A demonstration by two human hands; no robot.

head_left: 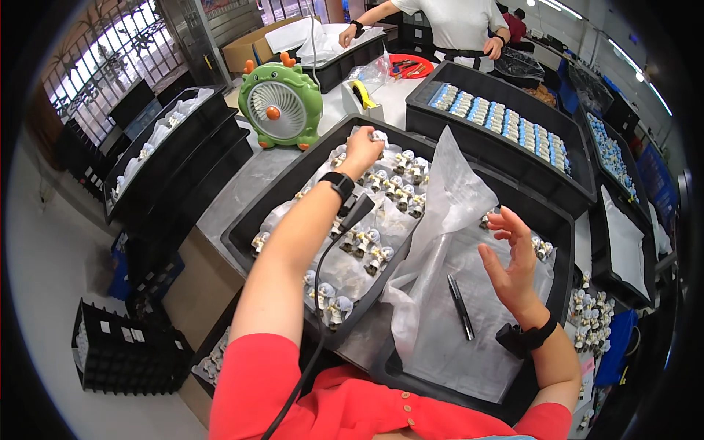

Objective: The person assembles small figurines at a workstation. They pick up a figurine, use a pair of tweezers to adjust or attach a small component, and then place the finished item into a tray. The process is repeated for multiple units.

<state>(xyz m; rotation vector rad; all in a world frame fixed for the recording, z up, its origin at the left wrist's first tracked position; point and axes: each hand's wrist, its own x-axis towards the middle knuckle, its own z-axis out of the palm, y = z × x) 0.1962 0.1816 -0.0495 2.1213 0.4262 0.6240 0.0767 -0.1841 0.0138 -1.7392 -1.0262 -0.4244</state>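
My left hand [363, 152] reaches to the far end of a black bin [563, 257]-like neighbour, a left black bin [290, 178], its fingers closed on a small white-and-grey figurine [379, 138]. Rows of similar figurines [402, 194] stand in that bin on thin white sheeting. My right hand [513, 264] hovers over the right bin with fingers apart and nothing in them. Below it, a black pen [460, 306] lies on the sheet lining that bin. A few figurines [541, 248] sit at its far side, partly hidden by my hand. A translucent white sheet [456, 187] rises between the bins.
A green fan [280, 104] stands beyond the left bin, near a yellow tape roll [361, 94]. Another bin [418, 121] holds rows of blue-and-white pieces. A black cable [317, 293] hangs across the left bin. A person [466, 29] stands across the table.
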